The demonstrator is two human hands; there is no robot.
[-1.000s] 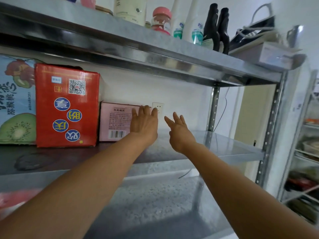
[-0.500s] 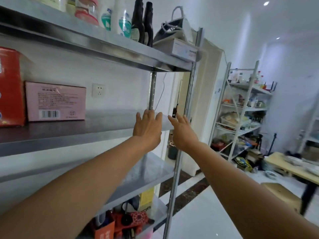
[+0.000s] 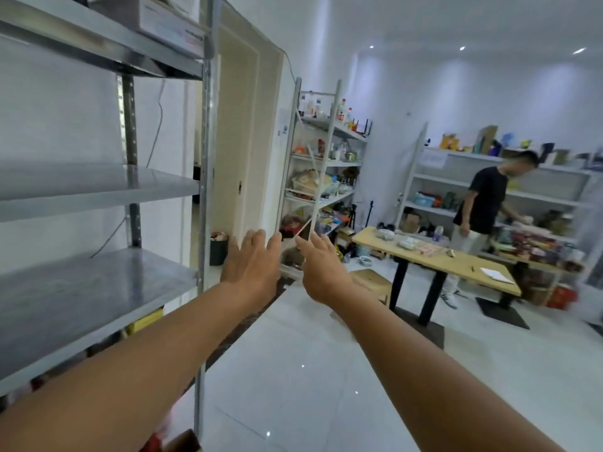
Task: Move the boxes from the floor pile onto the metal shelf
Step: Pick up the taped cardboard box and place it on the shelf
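Here, from left: the metal shelf rises in steel tiers, with a pale box on the top one. Below the left forearm, at the bottom edge of the view, a cardboard corner shows. It is probably part of the floor pile, but its long axis cannot be told. The left hand and right hand hang in the air past the shelf's front post, near each other but not touching, fingers straight, holding nothing. By this reading the boxes lie below and behind the hands, on the left arm's side, so the next reach must drop and draw back. Farther right stand a wooden surface and another person.
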